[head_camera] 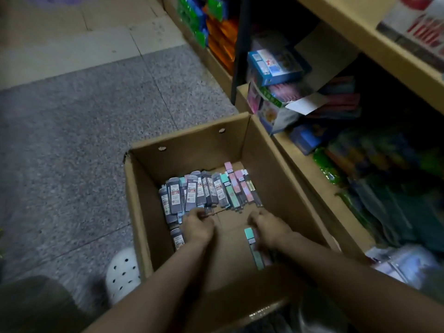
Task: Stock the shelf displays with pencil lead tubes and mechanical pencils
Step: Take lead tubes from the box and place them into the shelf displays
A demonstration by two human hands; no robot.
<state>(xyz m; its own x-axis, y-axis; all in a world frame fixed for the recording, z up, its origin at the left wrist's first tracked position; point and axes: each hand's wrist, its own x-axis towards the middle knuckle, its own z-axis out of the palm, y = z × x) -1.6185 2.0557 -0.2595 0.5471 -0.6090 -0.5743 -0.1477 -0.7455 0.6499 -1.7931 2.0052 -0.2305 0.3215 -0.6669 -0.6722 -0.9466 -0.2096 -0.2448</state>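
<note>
We reach both arms into the cardboard box (pixel 269 150) on the floor. Our left hand (pixel 197 226) curls its fingers (pixel 195 212) on the near ends of the dark lead tubes (pixel 189 193) piled at the box's far side. Our right hand (pixel 269 230) covers pastel tubes (pixel 252 243) beneath it; we cannot tell whether those fingers grip them.

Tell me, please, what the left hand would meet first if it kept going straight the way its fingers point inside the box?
Probably the grey lead tubes: the left hand points at their near ends, fingertips already about touching them, though depth is hard to judge.
</note>
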